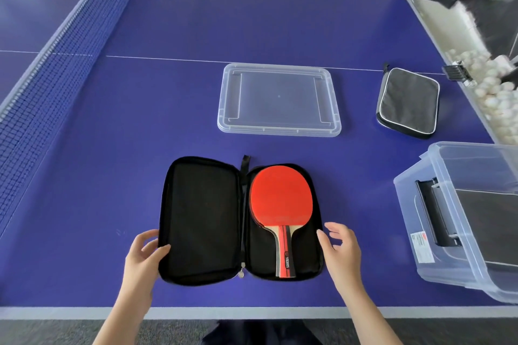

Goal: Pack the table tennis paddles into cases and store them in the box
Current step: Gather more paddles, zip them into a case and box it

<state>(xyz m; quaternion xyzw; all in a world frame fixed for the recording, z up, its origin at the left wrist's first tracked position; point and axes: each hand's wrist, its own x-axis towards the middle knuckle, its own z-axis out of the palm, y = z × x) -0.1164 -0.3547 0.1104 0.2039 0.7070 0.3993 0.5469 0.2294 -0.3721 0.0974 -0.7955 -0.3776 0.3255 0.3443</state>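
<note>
Left hand (143,258) gripping case (201,218), right hand (343,252) slack, blue table (182,22), net (56,64), grey floor (168,330)

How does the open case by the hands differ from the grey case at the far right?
The open case lies spread flat, with a red paddle in its right half. The grey case is closed, contents hidden. The open case is black inside; the grey case has white piping. Both lie on the blue table.

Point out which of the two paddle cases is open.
The black case nearest the person: unzipped and spread flat, red paddle in its right half. The grey case to the right of the clear lid is closed.
</note>
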